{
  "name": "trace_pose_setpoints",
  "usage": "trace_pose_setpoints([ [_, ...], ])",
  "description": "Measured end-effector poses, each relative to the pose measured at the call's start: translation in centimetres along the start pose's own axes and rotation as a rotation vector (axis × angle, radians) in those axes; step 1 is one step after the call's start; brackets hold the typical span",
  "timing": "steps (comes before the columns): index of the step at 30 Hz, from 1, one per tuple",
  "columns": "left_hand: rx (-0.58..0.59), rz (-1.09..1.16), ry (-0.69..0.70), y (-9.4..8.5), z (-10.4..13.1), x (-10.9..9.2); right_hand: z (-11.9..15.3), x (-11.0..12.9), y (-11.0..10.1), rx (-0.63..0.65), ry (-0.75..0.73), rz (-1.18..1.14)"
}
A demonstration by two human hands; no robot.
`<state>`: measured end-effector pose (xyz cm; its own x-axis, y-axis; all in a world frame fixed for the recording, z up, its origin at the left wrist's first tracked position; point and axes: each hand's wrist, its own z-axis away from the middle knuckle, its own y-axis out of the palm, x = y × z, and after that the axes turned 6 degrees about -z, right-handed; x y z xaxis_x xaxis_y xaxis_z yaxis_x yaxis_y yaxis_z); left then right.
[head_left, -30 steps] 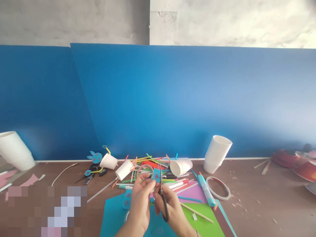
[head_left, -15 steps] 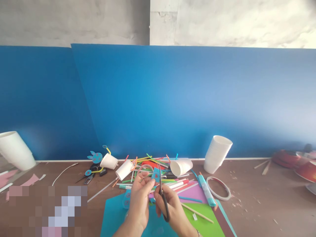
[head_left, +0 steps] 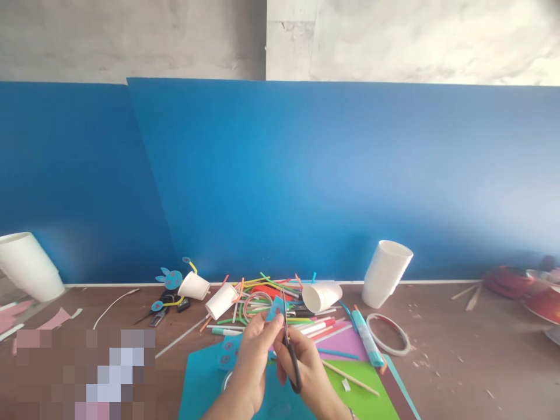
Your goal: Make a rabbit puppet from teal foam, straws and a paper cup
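My left hand point(head_left: 256, 353) is closed, pinching a small blue paper piece point(head_left: 275, 307) with a red mark on it. In my right hand point(head_left: 308, 364) is a pair of black-handled scissors point(head_left: 294, 361), its blades pointing up. The blades stand right beside the paper's right edge; whether they touch it I cannot tell. Under the hands lies a blue paper sheet point(head_left: 199, 385), with a blue paper cutout point(head_left: 227, 353) bearing red drawn marks left of my left wrist. Part of a round, clear-looking thing point(head_left: 226, 380) shows by that wrist.
Behind the hands is a pile of coloured straws and markers point(head_left: 321, 326). White paper cups point(head_left: 321, 297) lie around it; a cup stack point(head_left: 385, 274) stands right. A tape roll point(head_left: 388, 334), a glue tube point(head_left: 366, 338) and green paper point(head_left: 363, 402) are at right. A blue panel point(head_left: 306, 175) rises behind.
My left hand has moved slightly right, and the paper piece is now tilted, with more of it behind the thumb. My right hand and the scissors stay nearly in place.
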<state>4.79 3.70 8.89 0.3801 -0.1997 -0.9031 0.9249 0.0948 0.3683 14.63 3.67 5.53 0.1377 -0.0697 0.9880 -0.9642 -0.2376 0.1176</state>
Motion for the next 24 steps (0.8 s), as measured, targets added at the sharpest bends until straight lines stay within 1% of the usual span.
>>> trace_pose_setpoints([
  [1, 0.035, -0.044, -0.013, 0.0, 0.1, 0.1, 0.0, 0.0, 0.1, -0.001, -0.002, -0.001],
  [3, 0.068, -0.107, -0.005, 0.1, 0.1, 0.2, 0.1, 0.1, 0.2, 0.001, 0.005, -0.012],
  [6, 0.077, -0.141, 0.022, -0.1, -0.1, 0.2, 0.2, 0.2, 0.2, 0.019, 0.006, -0.045],
  [11, 0.166, -0.153, 0.052, -0.3, -0.2, 0.0, 0.2, 0.2, 0.1, 0.035, -0.025, -0.066],
  [15, 0.158, -0.149, 0.067, -0.4, -0.1, -0.6, 0.1, 0.6, 0.1, 0.029, -0.014, -0.055],
  [20, 0.108, -0.125, 0.111, -0.2, 0.1, -1.7, 0.0, 0.7, -0.1, 0.036, 0.002, -0.049],
  [24, 0.140, -0.121, 0.081, -0.2, 0.2, -2.4, 0.0, 0.3, -0.3, 0.043, 0.000, -0.047],
])
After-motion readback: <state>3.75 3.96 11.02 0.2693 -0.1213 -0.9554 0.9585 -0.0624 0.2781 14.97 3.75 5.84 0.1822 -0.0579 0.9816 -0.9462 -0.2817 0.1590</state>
